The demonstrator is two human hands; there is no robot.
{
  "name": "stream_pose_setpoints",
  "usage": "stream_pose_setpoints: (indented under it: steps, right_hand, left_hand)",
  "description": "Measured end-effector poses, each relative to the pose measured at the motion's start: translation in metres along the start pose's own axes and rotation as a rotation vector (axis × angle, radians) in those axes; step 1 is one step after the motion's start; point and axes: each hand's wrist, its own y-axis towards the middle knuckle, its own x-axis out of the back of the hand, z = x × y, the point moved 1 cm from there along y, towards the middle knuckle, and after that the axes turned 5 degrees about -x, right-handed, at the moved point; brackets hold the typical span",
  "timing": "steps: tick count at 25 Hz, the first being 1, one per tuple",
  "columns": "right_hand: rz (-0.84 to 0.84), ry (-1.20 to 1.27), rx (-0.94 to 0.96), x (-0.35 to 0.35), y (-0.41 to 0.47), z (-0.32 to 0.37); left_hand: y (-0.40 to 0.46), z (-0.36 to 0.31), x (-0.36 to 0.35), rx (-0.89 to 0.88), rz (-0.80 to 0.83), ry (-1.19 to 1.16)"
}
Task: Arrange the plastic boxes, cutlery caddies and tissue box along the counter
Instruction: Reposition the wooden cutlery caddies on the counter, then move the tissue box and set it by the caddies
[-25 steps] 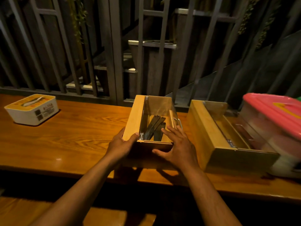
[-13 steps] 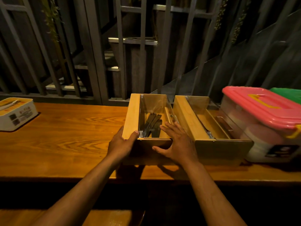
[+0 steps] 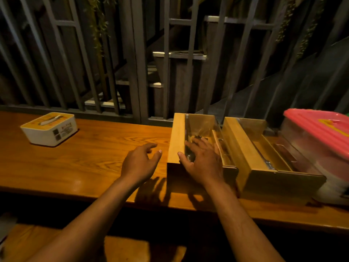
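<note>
Two wooden cutlery caddies stand side by side on the wooden counter. The left caddy holds dark cutlery, mostly hidden under my right hand, which hovers over its near end with fingers spread. My left hand is off the caddy, to its left above the counter, with fingers apart and nothing in them. The right caddy touches the left one. A clear plastic box with a pink lid stands against the right caddy. A white and yellow tissue box sits far left.
A dark metal railing runs behind the counter's back edge. A wooden bench lies below the counter's front edge. Bare counter stretches between the tissue box and the left caddy.
The left caddy has been pushed right against the other caddy. My left hand has let go of it and pulled away to the left. My right hand's fingers now reach over its near end.
</note>
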Motion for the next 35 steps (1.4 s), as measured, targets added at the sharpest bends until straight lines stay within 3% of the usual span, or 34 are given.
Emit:
stream_pose_setpoints:
  steps: [5,12,18,22,26,30,35]
  right_hand:
    - [0.038,0.083,0.159,-0.045,0.013,0.085]
    - [0.084,0.085,0.223,-0.128,0.046,0.209]
    - [0.205,0.068,0.21,-0.226,0.077,0.323]
    - [0.296,0.02,0.159,-0.28,0.089,0.367]
    - [0.328,-0.014,0.125,-0.306,0.099,0.377]
    - [0.323,0.005,0.076,-0.311,0.111,0.375]
    - [0.263,0.132,0.009,-0.303,0.111,0.372]
  left_hand:
    - [0.001,0.066,0.08,-0.075,-0.158,0.237]
    - [0.026,0.194,0.16,-0.008,-0.148,0.35]
    - [0.1,0.317,0.225,0.129,-0.15,0.353]
    - [0.178,0.392,0.238,0.393,-0.13,0.226]
    - [0.23,0.446,0.222,0.622,-0.08,-0.075]
    - [0.24,0.467,0.214,0.559,-0.072,-0.309]
    - [0.22,0.443,0.221,0.486,0.195,-0.6]
